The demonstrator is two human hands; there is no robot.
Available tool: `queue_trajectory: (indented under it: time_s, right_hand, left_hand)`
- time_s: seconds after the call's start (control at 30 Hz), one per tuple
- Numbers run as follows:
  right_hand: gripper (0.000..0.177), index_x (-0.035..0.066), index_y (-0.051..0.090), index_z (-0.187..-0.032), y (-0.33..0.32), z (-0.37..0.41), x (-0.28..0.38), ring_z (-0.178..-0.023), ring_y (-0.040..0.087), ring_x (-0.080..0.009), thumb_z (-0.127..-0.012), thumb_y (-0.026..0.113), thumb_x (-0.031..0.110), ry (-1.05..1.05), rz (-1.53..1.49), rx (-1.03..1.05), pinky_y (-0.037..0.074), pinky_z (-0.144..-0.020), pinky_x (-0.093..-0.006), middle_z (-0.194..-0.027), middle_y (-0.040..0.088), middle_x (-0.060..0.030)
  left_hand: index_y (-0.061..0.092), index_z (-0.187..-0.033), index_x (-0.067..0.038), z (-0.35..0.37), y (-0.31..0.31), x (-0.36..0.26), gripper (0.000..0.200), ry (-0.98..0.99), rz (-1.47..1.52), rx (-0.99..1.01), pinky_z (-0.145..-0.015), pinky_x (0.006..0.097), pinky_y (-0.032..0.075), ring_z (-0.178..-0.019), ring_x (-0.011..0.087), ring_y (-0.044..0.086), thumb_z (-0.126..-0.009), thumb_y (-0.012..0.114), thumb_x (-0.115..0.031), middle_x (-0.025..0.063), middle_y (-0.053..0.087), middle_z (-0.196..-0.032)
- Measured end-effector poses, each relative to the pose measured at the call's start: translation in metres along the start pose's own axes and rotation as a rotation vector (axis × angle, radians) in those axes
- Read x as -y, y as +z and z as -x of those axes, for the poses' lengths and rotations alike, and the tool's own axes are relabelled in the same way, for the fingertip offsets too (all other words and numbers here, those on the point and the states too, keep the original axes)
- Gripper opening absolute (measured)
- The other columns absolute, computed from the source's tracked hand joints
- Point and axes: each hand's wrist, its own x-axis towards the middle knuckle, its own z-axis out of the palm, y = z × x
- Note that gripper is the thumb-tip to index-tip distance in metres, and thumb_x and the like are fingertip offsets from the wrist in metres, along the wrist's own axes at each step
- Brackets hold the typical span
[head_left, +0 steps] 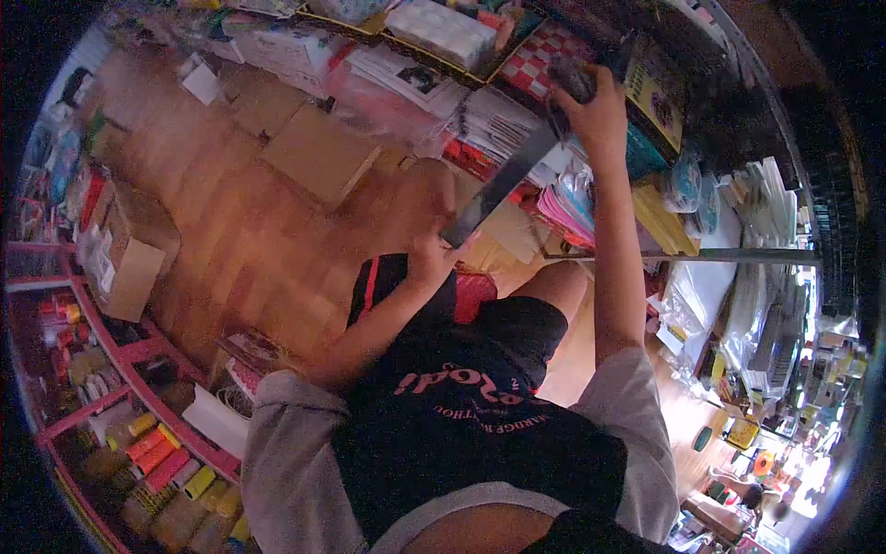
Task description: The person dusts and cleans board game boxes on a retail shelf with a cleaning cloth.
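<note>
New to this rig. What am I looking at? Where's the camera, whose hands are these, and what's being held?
There is no machine here: a person is working bare-handed, and the single fisheye camera sits on their head, looking forward and down. That is why their own dark T-shirt with grey sleeves fills the bottom of the picture.

The left hand grips the lower end of a long flat dark grey strip. The right hand grips its upper end, up by crowded shelves of packaged goods.

Below is a wooden floor with flat brown cardboard boxes on it. On the left, a pink shelf rack holds coloured rolls.
</note>
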Motion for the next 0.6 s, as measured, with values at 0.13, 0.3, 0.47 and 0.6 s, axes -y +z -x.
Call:
queue_trajectory:
  time_s: [0.13,0.3,0.47,0.6]
  right_hand:
    - [0.04,0.004,0.052,-0.094,-0.011,0.008,-0.02,-0.081,0.055,-0.0296,-0.063,0.066,0.024,0.023,-0.209,-0.114,0.042,-0.073,-0.0341,-0.088,0.056,-0.0168]
    - [0.033,-0.002,0.049,-0.09,-0.013,0.032,-0.03,-0.065,0.051,-0.0126,-0.062,0.064,0.007,0.19,-0.754,-0.229,0.043,-0.061,-0.0239,-0.075,0.056,-0.0058]
    - [0.032,0.001,0.045,-0.091,0.001,0.102,-0.004,-0.075,0.047,-0.0133,-0.064,0.063,0.005,0.386,-0.875,-0.231,0.039,-0.069,-0.0243,-0.081,0.05,-0.0056]
    - [0.035,0.001,0.044,-0.094,0.031,0.178,0.014,-0.084,0.045,-0.0154,-0.063,0.061,0.002,0.513,-0.905,-0.258,0.036,-0.077,-0.0254,-0.089,0.046,-0.0073]
  left_hand:
    - [0.054,-0.093,-0.001,0.006,-0.016,-0.019,0.041,0.09,-0.174,-0.027,-0.069,0.0343,0.043,-0.077,0.0275,0.055,-0.056,0.068,-0.012,0.0153,0.056,-0.083]
    - [0.056,-0.099,-0.005,-0.004,-0.06,-0.039,0.042,0.529,-0.387,-0.435,-0.076,0.0365,0.039,-0.088,0.0301,0.051,-0.058,0.063,-0.006,0.013,0.054,-0.097]
    - [0.056,-0.101,-0.006,-0.005,-0.106,-0.022,0.038,0.507,-0.26,-0.526,-0.081,0.0376,0.037,-0.097,0.0308,0.049,-0.063,0.063,-0.008,0.0167,0.049,-0.109]
    - [0.056,-0.102,-0.006,0.015,-0.134,-0.001,0.038,0.43,-0.231,-0.387,-0.086,0.0355,0.036,-0.103,0.0294,0.047,-0.065,0.065,-0.01,0.0176,0.046,-0.114]
